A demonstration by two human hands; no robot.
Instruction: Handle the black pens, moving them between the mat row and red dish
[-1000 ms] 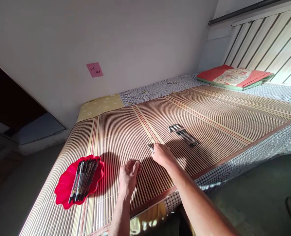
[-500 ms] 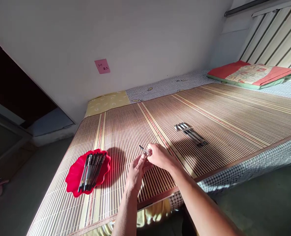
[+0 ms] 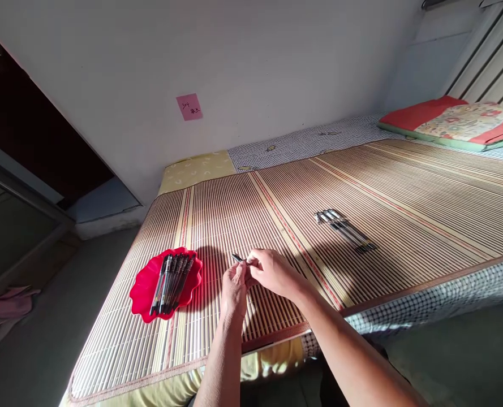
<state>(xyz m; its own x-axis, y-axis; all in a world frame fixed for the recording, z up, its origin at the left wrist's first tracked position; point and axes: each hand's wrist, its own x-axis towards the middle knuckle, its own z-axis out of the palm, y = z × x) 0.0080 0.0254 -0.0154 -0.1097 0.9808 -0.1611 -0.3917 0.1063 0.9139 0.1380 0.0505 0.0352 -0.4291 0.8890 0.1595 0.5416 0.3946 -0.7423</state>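
Holding a pen point(image 3: 237, 258) just above the mat point(image 3: 404, 192), gripping it with curled fingers of the left hand point(image 3: 234, 285) and pinching it from the other side with the right hand point(image 3: 273, 274). Reaching in from the lower edge with both forearms, wrists close together, pen tip pointing up-left. Lying left on the mat, a red dish point(image 3: 143, 288) of pens point(image 3: 172, 275); lying right, well apart, loose pens point(image 3: 345, 230). Further back, a pillow point(image 3: 459, 121) on checked bedding point(image 3: 310, 141); on the white wall point(image 3: 276, 56), a pink note point(image 3: 189, 107).

Both the left hand point(image 3: 234, 285) and the right hand point(image 3: 274, 273) are bare; the forearms are uncovered too, as far as the frame's lower edge.
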